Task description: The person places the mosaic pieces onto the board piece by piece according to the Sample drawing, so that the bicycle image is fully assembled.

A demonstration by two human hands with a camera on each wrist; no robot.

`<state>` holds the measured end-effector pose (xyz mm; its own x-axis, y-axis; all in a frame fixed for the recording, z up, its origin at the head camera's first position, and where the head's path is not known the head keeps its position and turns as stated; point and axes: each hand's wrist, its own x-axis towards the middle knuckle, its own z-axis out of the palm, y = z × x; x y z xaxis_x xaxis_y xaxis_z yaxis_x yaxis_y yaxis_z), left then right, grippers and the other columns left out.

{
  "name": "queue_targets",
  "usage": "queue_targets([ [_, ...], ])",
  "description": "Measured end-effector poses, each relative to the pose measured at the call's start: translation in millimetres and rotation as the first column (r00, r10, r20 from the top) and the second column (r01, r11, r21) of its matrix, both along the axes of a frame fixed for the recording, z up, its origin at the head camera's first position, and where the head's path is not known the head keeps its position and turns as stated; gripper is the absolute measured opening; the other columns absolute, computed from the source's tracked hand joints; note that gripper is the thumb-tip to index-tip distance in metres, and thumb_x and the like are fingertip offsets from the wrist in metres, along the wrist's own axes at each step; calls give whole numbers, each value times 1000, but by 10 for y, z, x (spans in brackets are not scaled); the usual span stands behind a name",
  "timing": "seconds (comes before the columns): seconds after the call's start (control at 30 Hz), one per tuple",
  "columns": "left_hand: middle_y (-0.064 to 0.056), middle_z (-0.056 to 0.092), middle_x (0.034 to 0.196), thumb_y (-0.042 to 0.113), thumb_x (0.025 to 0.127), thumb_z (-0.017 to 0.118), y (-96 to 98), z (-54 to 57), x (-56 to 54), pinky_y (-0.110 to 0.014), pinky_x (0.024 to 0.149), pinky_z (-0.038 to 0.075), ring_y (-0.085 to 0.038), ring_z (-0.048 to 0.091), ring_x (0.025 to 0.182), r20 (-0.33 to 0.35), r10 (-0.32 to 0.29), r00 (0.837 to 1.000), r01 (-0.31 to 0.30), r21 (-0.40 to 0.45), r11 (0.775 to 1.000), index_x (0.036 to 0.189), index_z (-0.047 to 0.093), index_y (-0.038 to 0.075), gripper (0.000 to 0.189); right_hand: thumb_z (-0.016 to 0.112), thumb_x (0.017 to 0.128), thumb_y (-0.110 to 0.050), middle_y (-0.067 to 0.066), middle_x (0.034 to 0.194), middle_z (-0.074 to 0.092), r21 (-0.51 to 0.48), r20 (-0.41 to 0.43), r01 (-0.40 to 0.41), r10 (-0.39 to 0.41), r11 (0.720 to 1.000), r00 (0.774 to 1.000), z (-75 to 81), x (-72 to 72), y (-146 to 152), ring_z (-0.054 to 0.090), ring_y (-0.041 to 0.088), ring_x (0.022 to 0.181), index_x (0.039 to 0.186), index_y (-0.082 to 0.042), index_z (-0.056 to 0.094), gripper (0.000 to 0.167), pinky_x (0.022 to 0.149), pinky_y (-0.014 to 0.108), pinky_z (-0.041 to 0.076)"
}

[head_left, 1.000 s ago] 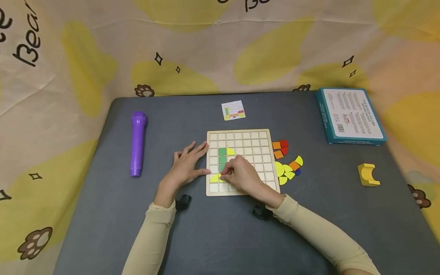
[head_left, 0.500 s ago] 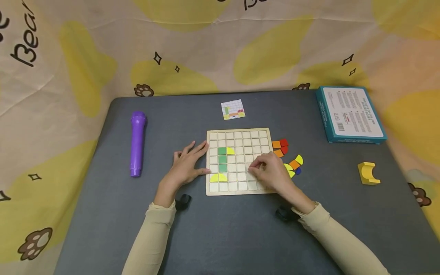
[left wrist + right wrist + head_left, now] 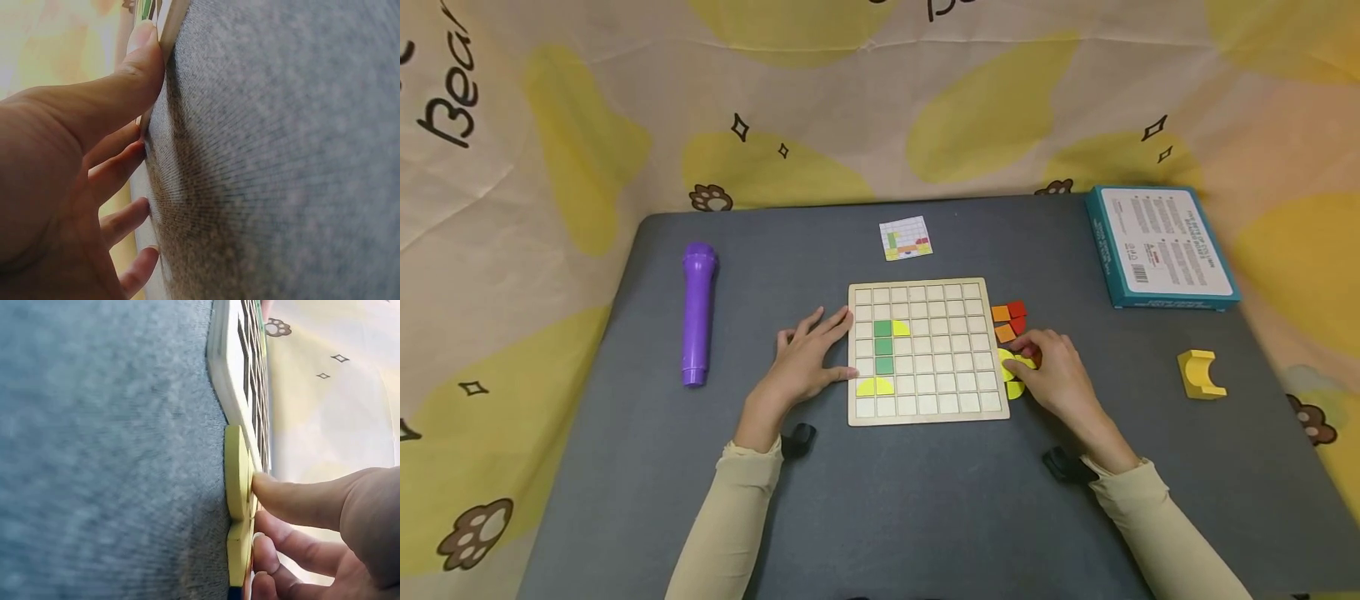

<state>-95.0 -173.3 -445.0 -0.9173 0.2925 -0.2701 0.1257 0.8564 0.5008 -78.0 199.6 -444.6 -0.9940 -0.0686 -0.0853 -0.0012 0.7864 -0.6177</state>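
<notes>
A wooden grid board [image 3: 928, 417] lies on the table with a column of green square tiles [image 3: 883, 346] and several yellow tiles [image 3: 875, 386] in its cells. My left hand [image 3: 807, 360] rests at its left edge with fingers spread; in the left wrist view the thumb [image 3: 134, 65] lies on the board's rim. My right hand [image 3: 1060, 375] is over the loose yellow rounded pieces [image 3: 1015, 389] beside the board's right edge. Its thumb [image 3: 294, 497] touches a yellow piece [image 3: 235, 472], the fingertips a little apart from it. The hand covers part of the pile.
Orange [image 3: 1001, 313] and red pieces [image 3: 1017, 308] lie right of the board. A printed pattern card [image 3: 906, 238] is behind it. A purple microphone-shaped tube [image 3: 697, 317] lies left. At right are a teal box [image 3: 1165, 247] and a yellow arch block [image 3: 1199, 374].
My right hand has left the yellow tile in the board's lower left and moved right to the loose yellow pieces. My left hand has stayed at the board's edge.
</notes>
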Motion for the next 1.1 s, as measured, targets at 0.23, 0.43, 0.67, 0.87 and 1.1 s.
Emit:
queue_targets([
  [0.23, 2, 22, 178, 35, 90, 85, -12, 3, 15, -65, 116, 15, -35, 10, 167, -5, 9, 1000, -9, 3, 1000, 169, 29, 21, 98, 80, 95, -9, 22, 105, 64, -23, 15, -20, 21, 1000, 1000, -33, -11, -4, 49, 34, 97, 106, 3, 71, 19, 80, 42, 38],
  [0.43, 4, 21, 179, 37, 91, 83, -12, -25, 4, -65, 117, 15, -34, 10, 167, 1, 5, 1000, -5, -5, 1000, 170, 28, 22, 97, 79, 94, -7, 19, 96, 66, -71, -23, -4, 3, 997, 1000, -30, -19, -69, 53, 31, 89, 103, 1, 69, 15, 81, 40, 39],
  [0.67, 4, 21, 178, 37, 91, 83, -5, -17, 6, -64, 117, 15, -33, 10, 167, 2, 6, 1000, -6, -4, 1000, 169, 28, 23, 97, 65, 99, 3, 16, 95, 64, -178, -169, -145, 115, 973, 979, -59, -38, -303, 52, 27, 92, 112, 1, 75, 16, 83, 38, 37],
  [0.87, 3, 22, 178, 37, 91, 84, 2, -5, 9, -64, 116, 16, -34, 11, 167, -4, 2, 1000, -2, 3, 1000, 169, 29, 22, 97, 64, 101, 4, 10, 96, 60, -221, -179, -306, 270, 926, 946, -31, -28, -664, 54, 18, 84, 118, -1, 72, 20, 76, 28, 46],
  [1.1, 4, 23, 178, 37, 91, 84, 0, -6, 9, -64, 116, 17, -34, 12, 166, -11, 4, 1000, -4, 4, 1000, 169, 30, 22, 96, 83, 89, 0, 4, 88, 72, -342, -146, -406, 379, 848, 914, 12, 38, -1126, 64, 10, 76, 102, -4, 75, 16, 71, 24, 56],
])
